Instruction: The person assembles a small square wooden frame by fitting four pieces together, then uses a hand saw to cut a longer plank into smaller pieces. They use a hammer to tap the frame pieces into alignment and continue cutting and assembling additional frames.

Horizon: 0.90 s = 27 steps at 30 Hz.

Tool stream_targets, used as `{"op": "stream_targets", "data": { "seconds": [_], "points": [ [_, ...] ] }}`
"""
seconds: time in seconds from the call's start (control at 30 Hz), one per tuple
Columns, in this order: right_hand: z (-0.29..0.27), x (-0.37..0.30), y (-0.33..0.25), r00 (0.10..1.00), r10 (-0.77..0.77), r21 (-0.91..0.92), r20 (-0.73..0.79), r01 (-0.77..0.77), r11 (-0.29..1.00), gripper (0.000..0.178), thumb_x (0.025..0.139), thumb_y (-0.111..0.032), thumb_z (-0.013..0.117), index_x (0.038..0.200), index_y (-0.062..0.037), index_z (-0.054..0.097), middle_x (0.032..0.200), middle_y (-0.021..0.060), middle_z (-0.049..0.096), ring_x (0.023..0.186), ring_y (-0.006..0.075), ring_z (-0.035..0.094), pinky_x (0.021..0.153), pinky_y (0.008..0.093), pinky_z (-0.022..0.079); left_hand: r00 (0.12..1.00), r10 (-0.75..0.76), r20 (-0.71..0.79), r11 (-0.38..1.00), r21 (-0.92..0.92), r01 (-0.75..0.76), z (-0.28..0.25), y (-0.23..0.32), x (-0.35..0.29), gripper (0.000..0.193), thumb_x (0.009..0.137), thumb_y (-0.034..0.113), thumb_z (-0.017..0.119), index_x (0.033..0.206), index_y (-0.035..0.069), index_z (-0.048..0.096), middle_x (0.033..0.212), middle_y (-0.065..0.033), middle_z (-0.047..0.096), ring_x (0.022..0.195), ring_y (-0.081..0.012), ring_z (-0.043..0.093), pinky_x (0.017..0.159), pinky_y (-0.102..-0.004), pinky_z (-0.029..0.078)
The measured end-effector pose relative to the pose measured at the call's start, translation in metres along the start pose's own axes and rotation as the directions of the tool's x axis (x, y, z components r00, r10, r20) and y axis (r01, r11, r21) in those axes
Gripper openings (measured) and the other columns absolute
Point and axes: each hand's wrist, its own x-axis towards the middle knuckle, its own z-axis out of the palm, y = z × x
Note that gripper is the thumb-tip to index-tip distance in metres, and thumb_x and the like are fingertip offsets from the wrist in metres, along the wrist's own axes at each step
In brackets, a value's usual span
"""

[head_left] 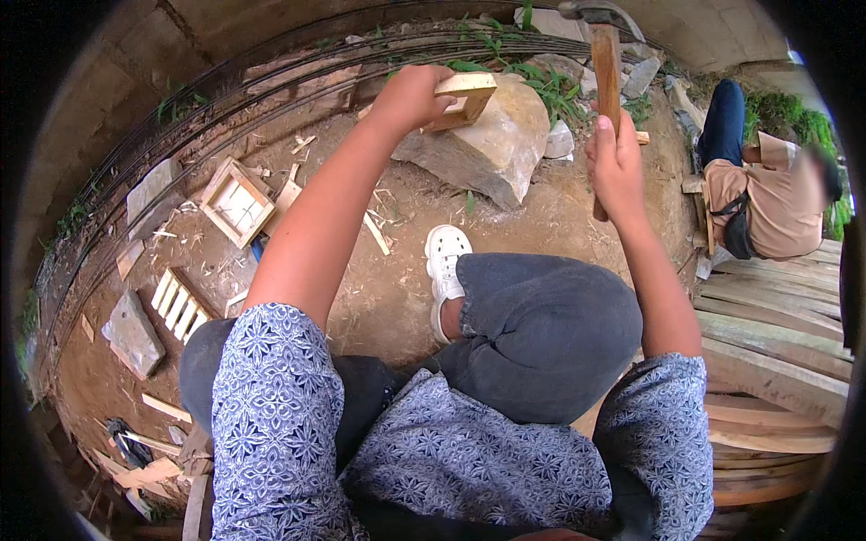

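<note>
My left hand [417, 99] is closed around the edge of a small wooden frame [471, 87], which rests on or just above a large pale rock [505, 135]. Part of the frame is hidden behind the hand. In my right hand [617, 167] is a claw hammer [606, 72], gripped by its wooden handle and raised upright, its metal head at the top edge of the view. The hammer is apart from the frame, to its right.
A square wooden box frame [236, 202] and a slatted wooden piece [180, 305] lie on the dirt at left, among wood scraps and a grey stone [133, 334]. Long rods [298, 68] run along the wall. At right, a seated person [767, 198] is near stacked planks [776, 352].
</note>
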Motion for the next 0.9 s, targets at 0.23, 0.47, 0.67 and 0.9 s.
{"op": "stream_targets", "data": {
  "seconds": [0.23,0.47,0.67,0.9],
  "points": [
    [-0.005,0.009,0.008,0.966,0.043,-0.302,0.254,0.037,0.953,0.035,0.101,-0.033,0.047,0.114,-0.0018,0.053,0.084,0.0148,0.061,0.074,0.0263,0.058,0.070,0.0399,0.047,0.999,-0.040,-0.003,0.999,0.027,0.040,0.001,0.009,0.001,0.041,0.078,0.021,0.074,0.117,0.010,0.068,0.105,-0.0166,0.070,0.098,-0.0344,0.066,0.087,-0.0435,0.052],
    [0.004,0.000,-0.015,0.997,-0.057,0.085,-0.057,0.062,0.994,0.035,0.100,-0.034,0.050,0.116,-0.0022,0.051,0.076,0.0094,0.056,0.068,0.0203,0.054,0.066,0.0369,0.046,0.999,-0.035,0.004,0.999,0.009,0.035,-0.004,0.005,-0.004,0.043,0.079,0.024,0.076,0.117,0.007,0.067,0.104,-0.0190,0.069,0.097,-0.0375,0.066,0.086,-0.0431,0.052],
    [-0.008,0.011,-0.008,0.952,0.093,-0.292,0.292,-0.004,0.957,0.036,0.100,-0.037,0.051,0.112,-0.0026,0.052,0.074,0.0071,0.055,0.067,0.0186,0.053,0.063,0.0364,0.045,1.000,-0.021,-0.017,0.998,-0.061,0.019,0.007,-0.007,-0.002,0.044,0.080,0.024,0.075,0.119,0.006,0.066,0.109,-0.0194,0.068,0.100,-0.0353,0.066,0.087,-0.0410,0.051],
    [-0.022,-0.007,-0.089,0.955,0.158,0.441,0.251,-0.258,0.860,0.039,0.102,-0.035,0.049,0.126,-0.0036,0.050,0.069,-0.0055,0.041,0.050,0.0026,0.036,0.042,0.0190,0.031,0.934,-0.219,0.283,0.605,-0.712,0.358,-0.051,-0.039,-0.028,0.046,0.088,0.030,0.073,0.129,0.011,0.061,0.110,-0.0015,0.068,0.096,-0.0138,0.064,0.086,-0.0317,0.052]
  ]
}}
